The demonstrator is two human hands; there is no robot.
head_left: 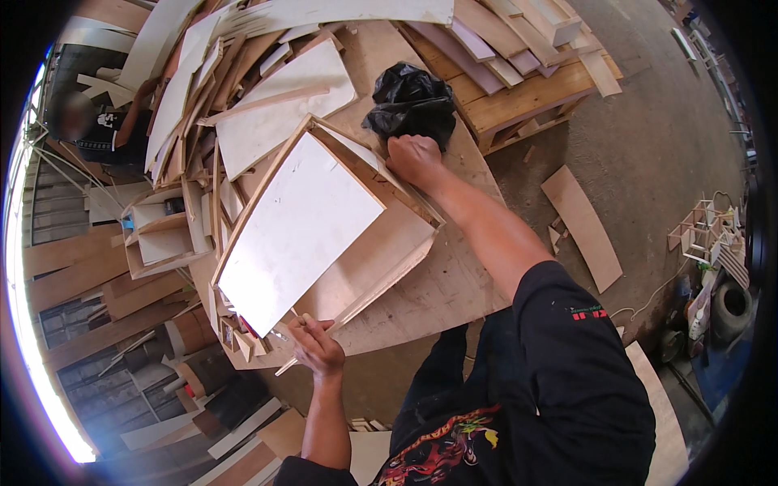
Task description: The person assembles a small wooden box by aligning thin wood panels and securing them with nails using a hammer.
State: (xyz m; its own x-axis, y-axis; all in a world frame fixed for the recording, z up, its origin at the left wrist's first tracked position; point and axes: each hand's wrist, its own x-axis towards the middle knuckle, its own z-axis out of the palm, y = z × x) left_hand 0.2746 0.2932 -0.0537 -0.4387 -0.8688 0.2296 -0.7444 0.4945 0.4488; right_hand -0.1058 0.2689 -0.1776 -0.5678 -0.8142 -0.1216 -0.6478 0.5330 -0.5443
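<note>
A white panel [300,211] covers the left part of a wooden box [365,279] on the tabletop [466,287]; both look stiff and fairly light, the panel perhaps slick, the box probably best held by opposite rims. The left hand [317,347] reaches up to the near corner, half closed, its hold unclear. The right arm stretches forward, the right hand [415,159] curled against a soft black bag [412,105], fingertips hidden, so any grip I cannot tell
</note>
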